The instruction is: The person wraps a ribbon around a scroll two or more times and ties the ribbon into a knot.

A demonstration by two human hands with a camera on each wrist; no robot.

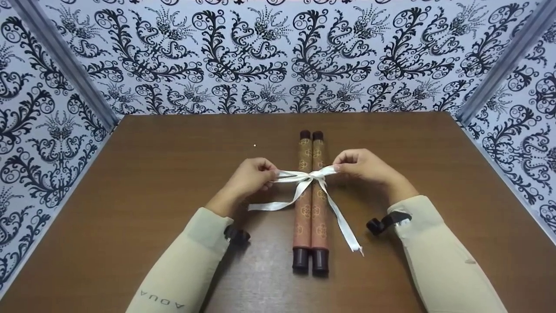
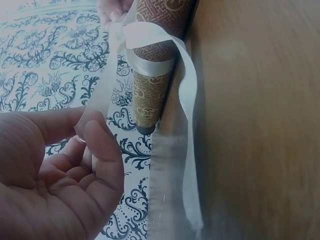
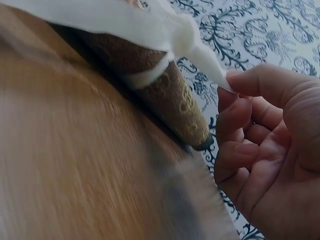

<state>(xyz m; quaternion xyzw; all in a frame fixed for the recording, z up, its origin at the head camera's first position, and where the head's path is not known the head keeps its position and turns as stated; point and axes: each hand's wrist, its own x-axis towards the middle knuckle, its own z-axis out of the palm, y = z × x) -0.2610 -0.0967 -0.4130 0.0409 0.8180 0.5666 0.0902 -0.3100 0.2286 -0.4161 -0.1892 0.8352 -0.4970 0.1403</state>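
Observation:
Two patterned scroll-like rods (image 1: 306, 211) with dark end caps lie side by side on the table. A white ribbon (image 1: 313, 175) goes round both, with a knot and loops on top near their middle. To the left, my left hand (image 1: 252, 177) pinches one loop of it between thumb and forefinger. On the opposite side, my right hand (image 1: 367, 166) pinches the other loop the same way. Two loose tails hang from the knot, one toward the left and one toward the front right. In the right wrist view the ribbon (image 3: 210, 65) runs from knot to fingertips.
The brown wooden table (image 1: 152, 174) meets a wall (image 1: 260, 56) covered in black-and-white scroll pattern at the back, with similar walls at both sides. A tiny white speck (image 1: 255, 145) lies on the table behind my left hand. Black straps hang from both sleeves.

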